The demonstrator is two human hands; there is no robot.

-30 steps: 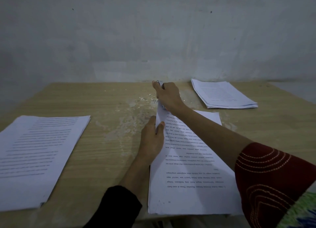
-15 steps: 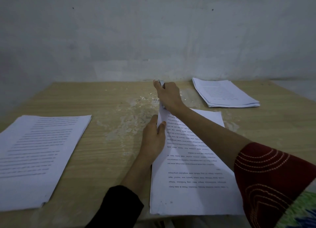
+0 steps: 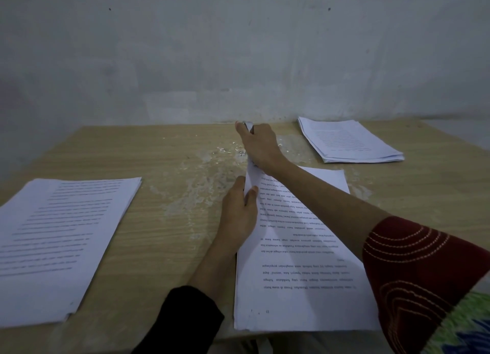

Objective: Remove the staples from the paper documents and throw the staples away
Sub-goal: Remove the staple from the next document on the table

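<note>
On table [image 3: 164, 234], left hand [image 3: 237, 215] holds document [image 3: 297, 274]; right hand [image 3: 261, 146] grips tool [image 3: 248, 126].

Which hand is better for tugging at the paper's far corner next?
Probably the right hand: it grips the tool at the far corner of the paper. The left hand pinches the paper's edge nearer, so it suits holding the paper steady.

Possibly office: desk [image 3: 164, 247], paper stacks [image 3: 61, 242].

Three paper stacks [image 3: 61, 237] [image 3: 347, 141] [image 3: 299, 274], two hands [image 3: 238, 215] [image 3: 261, 146], one metal tool [image 3: 248, 127], one table [image 3: 159, 247]
</note>
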